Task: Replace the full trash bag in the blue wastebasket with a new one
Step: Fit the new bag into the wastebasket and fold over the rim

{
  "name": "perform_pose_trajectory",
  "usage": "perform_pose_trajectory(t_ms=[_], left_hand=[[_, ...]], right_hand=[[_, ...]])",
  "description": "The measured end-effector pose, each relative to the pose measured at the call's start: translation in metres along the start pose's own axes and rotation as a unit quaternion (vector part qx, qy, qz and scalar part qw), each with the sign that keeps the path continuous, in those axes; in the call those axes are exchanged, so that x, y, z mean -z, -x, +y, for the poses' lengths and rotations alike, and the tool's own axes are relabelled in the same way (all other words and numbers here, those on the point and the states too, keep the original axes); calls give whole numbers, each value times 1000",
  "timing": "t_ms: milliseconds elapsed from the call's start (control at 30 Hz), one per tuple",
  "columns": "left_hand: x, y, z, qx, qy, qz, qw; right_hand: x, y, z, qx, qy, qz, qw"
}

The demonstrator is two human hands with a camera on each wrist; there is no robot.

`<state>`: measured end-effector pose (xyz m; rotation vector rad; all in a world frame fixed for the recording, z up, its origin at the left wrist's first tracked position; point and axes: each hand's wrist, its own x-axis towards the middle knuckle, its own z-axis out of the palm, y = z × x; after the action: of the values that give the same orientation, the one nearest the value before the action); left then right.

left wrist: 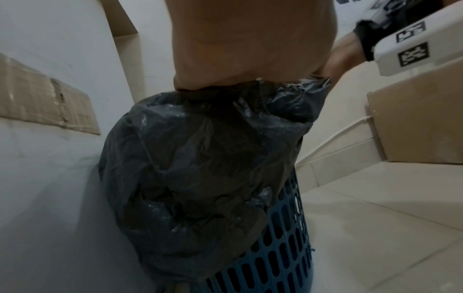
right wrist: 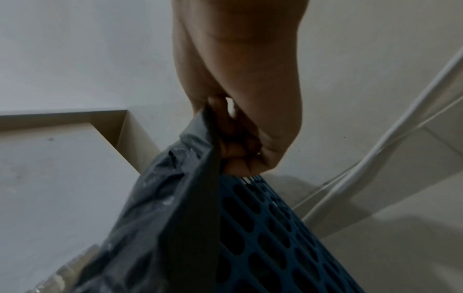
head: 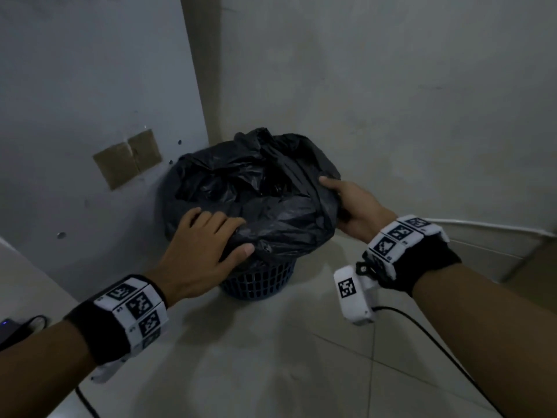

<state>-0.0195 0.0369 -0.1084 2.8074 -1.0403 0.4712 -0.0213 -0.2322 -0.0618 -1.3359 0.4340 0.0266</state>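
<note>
A black trash bag (head: 256, 200) fills the blue slotted wastebasket (head: 259, 282), its edge folded down over the rim. The basket stands on the floor in a wall corner. My left hand (head: 208, 239) lies on the near left rim, fingers spread over the plastic and thumb along the bag's side. My right hand (head: 346, 206) grips the bag's folded edge at the right rim. In the right wrist view, the right hand (right wrist: 238, 119) has its fingers curled under the bag's fold (right wrist: 162, 218) above the basket wall (right wrist: 275, 228). The left wrist view shows the bag (left wrist: 200, 168) draped over the basket (left wrist: 283, 247).
Walls close in behind and to the left of the basket, with a cardboard patch (head: 128, 158) taped on the left wall. A cardboard box (left wrist: 421, 119) stands to the right. A black cable (head: 437, 342) trails over the pale tiled floor (head: 271, 357). A dark device (head: 12, 330) lies far left.
</note>
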Motion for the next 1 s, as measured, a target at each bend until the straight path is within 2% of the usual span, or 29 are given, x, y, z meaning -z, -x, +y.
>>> perform_pose_trajectory(t_ms=[100,167,233,333,433,567,600,667,767,833,900,933,967,1000], left_hand=[[3,0,4,8,46,13,999],[8,-2,11,-1,102,59,993],[15,-6,22,-29,145,118,982],[22,-17,42,-45,138,136,980],[21,-26,57,16,109,106,988],[20,-34,57,79,150,129,977],[22,-36,55,96,204,130,966],[27,-38,45,147,343,122,920],[36,-39,31,251,461,137,840],[37,-40,26,305,531,151,776],[38,-41,25,345,598,158,706],[39,-42,24,351,619,159,684],[40,-42,23,346,626,156,681],[41,-42,24,335,621,149,692]], right_hand=[[-5,4,-16,52,-92,-37,994],[-7,6,-25,61,-166,-64,982],[-14,10,-27,55,-187,-96,976],[-33,11,-24,63,-98,-121,986],[-51,17,-21,52,-9,-170,984],[-61,19,-19,47,81,-138,986],[-62,19,-18,40,92,-130,986],[-61,19,-18,9,98,-104,990],[-56,22,-22,-27,69,-79,994],[-54,24,-22,-36,62,-75,995],[-56,25,-22,-37,81,-79,993],[-58,27,-22,-36,95,-82,991],[-60,27,-22,-35,109,-88,990],[-63,29,-21,-35,116,-99,988]])
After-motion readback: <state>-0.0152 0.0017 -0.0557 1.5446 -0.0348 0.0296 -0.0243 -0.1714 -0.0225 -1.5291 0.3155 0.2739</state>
